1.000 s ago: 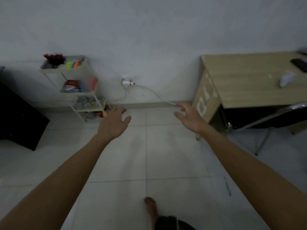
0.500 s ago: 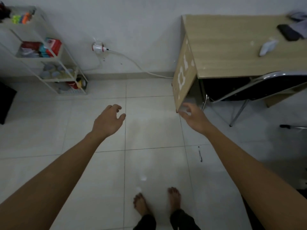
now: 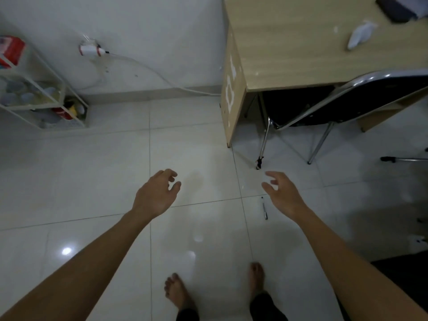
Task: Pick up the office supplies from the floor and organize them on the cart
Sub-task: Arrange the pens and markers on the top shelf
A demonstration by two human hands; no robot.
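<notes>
Hands reach forward mid-frame — left hand [image 3: 155, 195] and right hand [image 3: 281, 193] loosely spread, empty; pen [image 3: 264, 208] just beside the right.

Between my left hand [image 3: 156, 195] and my right hand [image 3: 281, 194] the tiled floor [image 3: 92, 177] lies open, with nothing standing on it. A pen [image 3: 264, 208] lies on the tiles just beside my right hand, with bare floor all round it. Ahead and to the right, the side panel of the worktop [image 3: 232, 89] comes down to the floor, and the chair legs [image 3: 264, 144] stand close behind it. The cart [image 3: 46, 98] stands against the wall at far left, across open tiles. A white cable [image 3: 148, 70] runs along the wall between cart and worktop.
</notes>
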